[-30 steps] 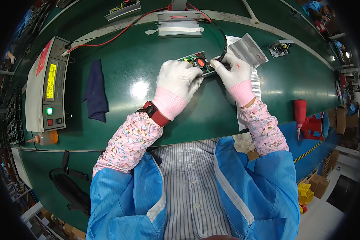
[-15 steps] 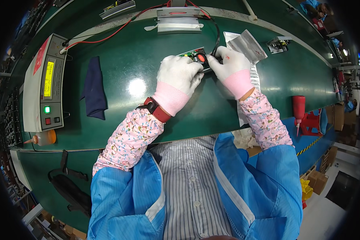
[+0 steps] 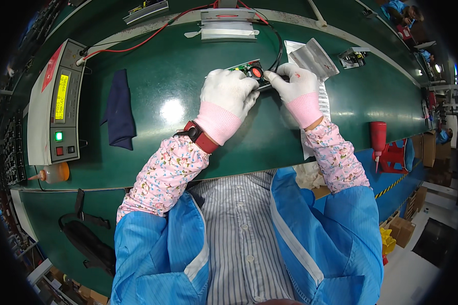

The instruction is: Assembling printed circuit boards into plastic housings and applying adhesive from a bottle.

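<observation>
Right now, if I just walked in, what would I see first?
Probably the white-gloved left hand and right hand, together at a circuit board near the upper middle. Next, perhaps, the pale boxy machine at the left, with its glowing yellow screen and green light.

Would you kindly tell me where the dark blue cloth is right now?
In the head view, the dark blue cloth lies on the green bench at left, between the instrument box and the left hand.

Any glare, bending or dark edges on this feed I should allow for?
Head view: white glare on the green tabletop, left of the left hand; head view: the tabletop's near edge bows, fisheye-style; head view: corners fall to black; head view: circuit board shows small, partly covered by that hand.
</observation>
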The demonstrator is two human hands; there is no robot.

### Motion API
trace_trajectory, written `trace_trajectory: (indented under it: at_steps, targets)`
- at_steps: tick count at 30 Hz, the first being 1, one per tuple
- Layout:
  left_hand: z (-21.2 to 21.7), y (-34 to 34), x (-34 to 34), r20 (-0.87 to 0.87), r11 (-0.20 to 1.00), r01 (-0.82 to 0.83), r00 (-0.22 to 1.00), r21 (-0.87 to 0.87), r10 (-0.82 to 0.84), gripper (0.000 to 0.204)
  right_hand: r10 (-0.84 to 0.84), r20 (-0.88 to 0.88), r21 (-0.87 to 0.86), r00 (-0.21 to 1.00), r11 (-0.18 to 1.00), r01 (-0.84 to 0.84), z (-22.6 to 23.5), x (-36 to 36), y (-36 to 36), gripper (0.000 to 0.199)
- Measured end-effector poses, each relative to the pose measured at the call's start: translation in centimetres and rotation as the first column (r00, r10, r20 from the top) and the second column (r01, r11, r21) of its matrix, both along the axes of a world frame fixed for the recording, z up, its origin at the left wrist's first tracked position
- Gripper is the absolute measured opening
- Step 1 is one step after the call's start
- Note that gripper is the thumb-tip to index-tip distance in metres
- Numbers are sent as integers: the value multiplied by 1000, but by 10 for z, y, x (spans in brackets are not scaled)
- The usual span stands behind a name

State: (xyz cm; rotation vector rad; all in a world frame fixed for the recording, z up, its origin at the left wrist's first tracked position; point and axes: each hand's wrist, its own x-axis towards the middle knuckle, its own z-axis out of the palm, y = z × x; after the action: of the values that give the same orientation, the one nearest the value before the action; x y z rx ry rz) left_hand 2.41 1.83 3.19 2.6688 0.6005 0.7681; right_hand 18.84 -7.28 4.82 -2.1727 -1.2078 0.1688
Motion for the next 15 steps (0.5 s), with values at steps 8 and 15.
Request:
trace_trajectory:
  at_steps: [8, 15]
  targets:
    - [4, 0, 2, -16, 996, -19, 1000, 92, 20, 14, 70, 30, -183, 997, 981, -63, 17, 9, 4, 29]
    - [16, 37, 11, 79, 987, -17, 997, 163, 4, 15, 66, -319, 190, 945, 982, -4, 27, 66, -25, 26]
